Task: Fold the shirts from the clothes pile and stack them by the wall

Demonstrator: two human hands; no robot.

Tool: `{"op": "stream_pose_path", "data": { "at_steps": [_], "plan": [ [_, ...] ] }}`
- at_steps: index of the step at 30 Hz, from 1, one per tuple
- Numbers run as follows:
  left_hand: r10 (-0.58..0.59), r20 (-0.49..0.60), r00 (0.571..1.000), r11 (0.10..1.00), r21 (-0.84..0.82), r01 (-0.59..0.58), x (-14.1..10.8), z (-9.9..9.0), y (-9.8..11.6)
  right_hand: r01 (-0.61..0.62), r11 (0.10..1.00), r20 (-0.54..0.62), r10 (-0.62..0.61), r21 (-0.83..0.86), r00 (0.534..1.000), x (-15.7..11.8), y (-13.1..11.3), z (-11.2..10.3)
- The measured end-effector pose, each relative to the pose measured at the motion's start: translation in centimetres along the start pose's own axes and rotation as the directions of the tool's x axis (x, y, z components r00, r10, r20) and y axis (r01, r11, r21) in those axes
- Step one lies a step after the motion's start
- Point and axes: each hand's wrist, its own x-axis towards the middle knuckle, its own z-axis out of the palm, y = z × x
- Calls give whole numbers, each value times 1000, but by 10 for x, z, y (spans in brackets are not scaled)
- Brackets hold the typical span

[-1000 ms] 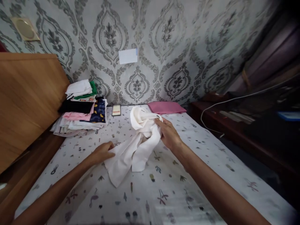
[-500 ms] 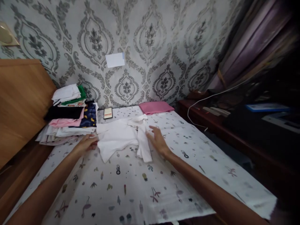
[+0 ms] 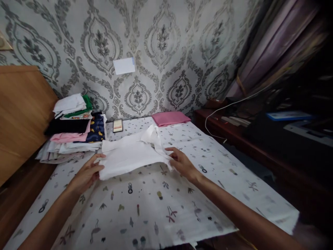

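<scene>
A white shirt (image 3: pixel 127 154), its collar bunched at the far right, lies spread on a patterned sheet (image 3: pixel 145 222). My left hand (image 3: pixel 88 172) pinches the shirt's near left corner. At the opposite near corner my right hand (image 3: pixel 180 163) has its fingers closed on the cloth. Between the two hands the near edge looks pulled taut and slightly lifted. Some fingertips are hidden by the fabric.
At the left, a stack of folded clothes (image 3: pixel 84 128) stands by a wooden panel (image 3: pixel 20 111). Behind the shirt lie a small card-like object (image 3: pixel 118 126) and a folded pink cloth (image 3: pixel 170 118). A white cable (image 3: pixel 235 103) crosses the dark red furniture on the right.
Both hands have taken hold of the shirt's near corners. The part that hung down at the right is now straightened out, and the near edge is stretched between the hands.
</scene>
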Motion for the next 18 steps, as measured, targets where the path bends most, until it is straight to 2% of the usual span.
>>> {"op": "stream_pose_path", "data": {
  "at_steps": [2,4,8,11,13,15,17,18],
  "plan": [
    [-45,59,997,996,85,40,-16,-11,4,-93,977,90,77,190,993,-20,-6,-15],
    [-104,152,983,973,220,69,-31,-19,2,-160,950,181,114,269,977,-44,-4,-22],
    [-254,279,926,885,454,106,-50,-25,-20,-237,958,294,183,160,938,-85,26,-20],
    [-347,322,881,826,550,124,-50,-30,-37,-259,966,362,240,4,901,-97,44,-21],
    [-340,345,875,782,621,59,-43,-34,-39,-145,978,283,183,-150,942,-92,42,-25],
    [-237,321,917,707,704,-64,-31,-34,-33,42,940,176,19,-338,984,-74,29,-26],
    [-69,242,968,566,809,-161,-17,-28,-23,204,853,163,-142,-481,976,-44,10,-20],
    [20,203,979,469,863,-188,-9,-23,-18,266,807,191,-193,-527,963,-27,1,-14]
  ]
}}
